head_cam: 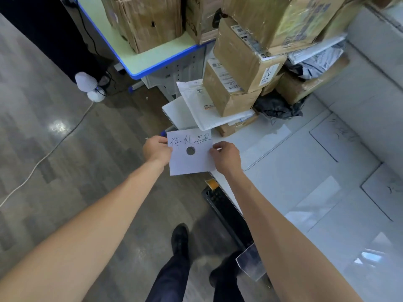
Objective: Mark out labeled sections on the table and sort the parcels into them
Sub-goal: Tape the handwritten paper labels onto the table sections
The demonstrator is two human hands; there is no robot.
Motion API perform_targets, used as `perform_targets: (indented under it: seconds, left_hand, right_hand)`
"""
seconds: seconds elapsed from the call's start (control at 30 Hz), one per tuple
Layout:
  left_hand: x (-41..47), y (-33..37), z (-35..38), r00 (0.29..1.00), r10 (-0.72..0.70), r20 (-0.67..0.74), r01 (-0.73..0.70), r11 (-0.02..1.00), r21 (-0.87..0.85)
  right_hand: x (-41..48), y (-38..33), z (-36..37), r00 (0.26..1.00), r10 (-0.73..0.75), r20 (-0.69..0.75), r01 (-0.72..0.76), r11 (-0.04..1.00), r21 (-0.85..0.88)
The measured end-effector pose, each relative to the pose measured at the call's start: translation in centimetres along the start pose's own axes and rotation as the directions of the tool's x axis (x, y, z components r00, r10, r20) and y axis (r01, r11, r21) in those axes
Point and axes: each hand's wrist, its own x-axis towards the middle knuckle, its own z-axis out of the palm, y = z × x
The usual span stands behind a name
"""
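One handwritten paper sheet (190, 155) at frame centre, over the white table's (305, 171) edge, pinched by left hand (157, 150) and right hand (225, 156); stacked parcels (239, 68) above, count unclear.

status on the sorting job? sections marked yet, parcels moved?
Done: two outlined, handwritten sections show on the white table. In hand: left hand and right hand hold a handwritten paper label at the table's edge. Left: parcels remain piled, unsorted.
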Motion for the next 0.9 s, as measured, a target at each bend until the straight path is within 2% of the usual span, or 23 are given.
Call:
perform_targets:
  seconds: [0.13,0.4,0.53,0.9]
  left_hand:
    - [-1.4,0.5,-0.3,1.000,0.017,-0.020,-0.017,0.999,-0.033]
    - [-7.1,5.4,4.2,0.970,0.243,-0.005,-0.243,0.970,0.021]
    - [-10.3,7.4,8.3,0.945,0.313,0.098,-0.315,0.949,0.006]
    - [-19.8,10.8,21.1,0.865,0.376,0.332,-0.402,0.916,0.011]
  right_hand:
    - [-1.5,0.6,-1.5,0.999,0.015,0.051,-0.021,0.994,0.110]
    - [-4.2,3.5,-9.6,0.996,0.089,-0.024,-0.075,0.935,0.347]
    - [-5.3,6.8,-14.1,0.984,0.150,-0.098,-0.087,0.877,0.473]
    - [-9.0,18.1,-25.0,0.914,0.310,-0.262,-0.091,0.786,0.612]
